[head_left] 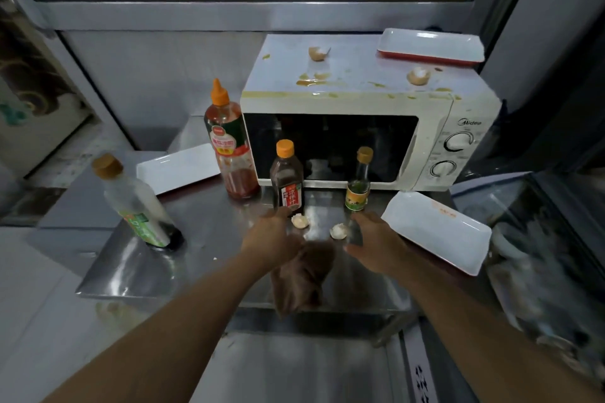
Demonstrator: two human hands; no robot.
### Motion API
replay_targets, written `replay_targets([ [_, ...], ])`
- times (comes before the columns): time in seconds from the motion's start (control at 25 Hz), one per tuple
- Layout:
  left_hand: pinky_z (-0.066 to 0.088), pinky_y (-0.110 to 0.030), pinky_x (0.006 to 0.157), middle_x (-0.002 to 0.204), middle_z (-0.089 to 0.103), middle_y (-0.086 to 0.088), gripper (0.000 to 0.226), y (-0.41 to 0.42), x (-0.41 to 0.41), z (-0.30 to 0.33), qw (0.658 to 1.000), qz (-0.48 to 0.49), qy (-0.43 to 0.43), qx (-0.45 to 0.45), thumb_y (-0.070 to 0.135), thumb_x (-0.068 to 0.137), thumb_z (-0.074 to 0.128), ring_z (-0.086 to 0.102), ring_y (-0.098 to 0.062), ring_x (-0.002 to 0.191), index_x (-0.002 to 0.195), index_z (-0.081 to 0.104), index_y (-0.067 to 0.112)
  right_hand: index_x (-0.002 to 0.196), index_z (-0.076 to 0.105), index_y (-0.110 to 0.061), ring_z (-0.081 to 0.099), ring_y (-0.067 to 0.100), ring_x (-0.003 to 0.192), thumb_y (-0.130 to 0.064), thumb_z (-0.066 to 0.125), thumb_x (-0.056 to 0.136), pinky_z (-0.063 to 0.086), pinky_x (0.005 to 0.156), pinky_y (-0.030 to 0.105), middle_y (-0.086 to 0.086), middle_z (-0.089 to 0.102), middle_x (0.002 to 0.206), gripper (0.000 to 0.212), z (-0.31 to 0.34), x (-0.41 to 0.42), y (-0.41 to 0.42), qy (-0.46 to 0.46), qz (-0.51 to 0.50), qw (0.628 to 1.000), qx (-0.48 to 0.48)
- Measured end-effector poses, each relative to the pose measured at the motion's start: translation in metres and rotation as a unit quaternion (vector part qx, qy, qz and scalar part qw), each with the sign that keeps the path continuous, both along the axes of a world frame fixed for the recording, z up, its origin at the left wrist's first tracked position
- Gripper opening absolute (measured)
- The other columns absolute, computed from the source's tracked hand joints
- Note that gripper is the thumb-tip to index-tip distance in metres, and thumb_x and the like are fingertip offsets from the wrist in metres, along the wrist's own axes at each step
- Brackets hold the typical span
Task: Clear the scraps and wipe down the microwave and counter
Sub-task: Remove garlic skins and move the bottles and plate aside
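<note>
A white microwave [435,121] stands at the back of the steel counter [209,239]; its top is smeared with yellow-brown stains [314,80] and carries two eggshell halves [318,53] [419,76]. Two more eggshell pieces [300,221] [338,231] lie on the counter in front of it. My left hand [271,235] grips a brown cloth [301,278] that hangs over the counter's front edge. My right hand [373,242] hovers just right of the nearer shell, fingers loosely curved, holding nothing.
Bottles stand in front of the microwave: a tall red sauce bottle [229,147], a dark sauce bottle [286,180], a small green-labelled one [358,183], and a clear one [134,203] at the left. White rectangular dishes [176,170] [435,232] [429,44] sit left, right and atop the microwave.
</note>
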State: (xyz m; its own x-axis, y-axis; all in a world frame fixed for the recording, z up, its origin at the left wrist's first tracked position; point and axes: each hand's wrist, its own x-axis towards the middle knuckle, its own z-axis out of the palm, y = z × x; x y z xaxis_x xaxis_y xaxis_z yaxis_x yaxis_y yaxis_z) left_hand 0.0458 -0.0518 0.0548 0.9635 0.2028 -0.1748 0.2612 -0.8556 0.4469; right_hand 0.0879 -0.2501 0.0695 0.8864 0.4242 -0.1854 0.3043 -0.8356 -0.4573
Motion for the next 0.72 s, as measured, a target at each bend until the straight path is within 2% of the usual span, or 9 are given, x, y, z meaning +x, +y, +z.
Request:
replay_targets([
  [0.16, 0.048, -0.04, 0.092, 0.13, 0.053, -0.011, 0.06, -0.004, 0.021, -0.029, 0.999, 0.035, -0.003, -0.022, 0.034, 0.082, 0.066, 0.053, -0.031, 0.115, 0.135, 0.041, 0.019, 0.132, 0.044, -0.011, 0.046, 0.031, 0.122, -0.032, 0.065, 0.084, 0.04, 0.097, 0.033, 0.013, 0.047, 0.134, 0.057, -0.034, 0.032, 0.01, 0.011, 0.014, 1.0, -0.015],
  [0.28, 0.048, -0.043, 0.093, 0.133, 0.049, -0.008, 0.061, -0.008, 0.028, -0.048, 0.998, 0.061, 0.003, -0.022, 0.031, 0.082, 0.066, 0.051, -0.03, 0.117, 0.135, 0.039, 0.02, 0.141, 0.034, -0.014, 0.035, 0.029, 0.132, -0.036, 0.059, 0.089, 0.035, 0.103, 0.035, 0.01, 0.037, 0.145, 0.062, -0.051, 0.051, 0.017, 0.021, 0.037, 0.999, -0.033],
  [0.4, 0.048, -0.043, 0.092, 0.13, 0.049, -0.009, 0.056, -0.012, 0.03, -0.062, 0.996, 0.092, 0.008, -0.016, 0.029, 0.084, 0.065, 0.049, -0.029, 0.117, 0.133, 0.041, 0.018, 0.137, 0.04, -0.013, 0.035, 0.029, 0.13, -0.036, 0.054, 0.092, 0.033, 0.104, 0.037, 0.009, 0.038, 0.142, 0.053, -0.068, 0.06, 0.022, 0.011, 0.066, 0.996, -0.052],
  [0.56, 0.047, -0.04, 0.09, 0.122, 0.052, -0.01, 0.053, -0.019, 0.031, -0.075, 0.992, 0.125, 0.001, -0.009, 0.028, 0.083, 0.064, 0.051, -0.029, 0.113, 0.13, 0.042, 0.016, 0.126, 0.045, -0.015, 0.039, 0.03, 0.12, -0.04, 0.059, 0.087, 0.041, 0.088, 0.034, 0.013, 0.04, 0.132, 0.049, -0.089, 0.066, 0.031, 0.005, 0.021, 0.999, -0.042],
  [0.72, 0.047, -0.041, 0.091, 0.122, 0.052, -0.009, 0.052, -0.027, 0.035, -0.082, 0.986, 0.163, -0.003, -0.012, 0.03, 0.082, 0.066, 0.051, -0.028, 0.113, 0.127, 0.043, 0.015, 0.119, 0.049, -0.014, 0.045, 0.03, 0.113, -0.038, 0.058, 0.088, 0.042, 0.082, 0.033, 0.013, 0.041, 0.126, 0.04, -0.101, 0.07, 0.035, 0.0, 0.027, 0.999, -0.04],
])
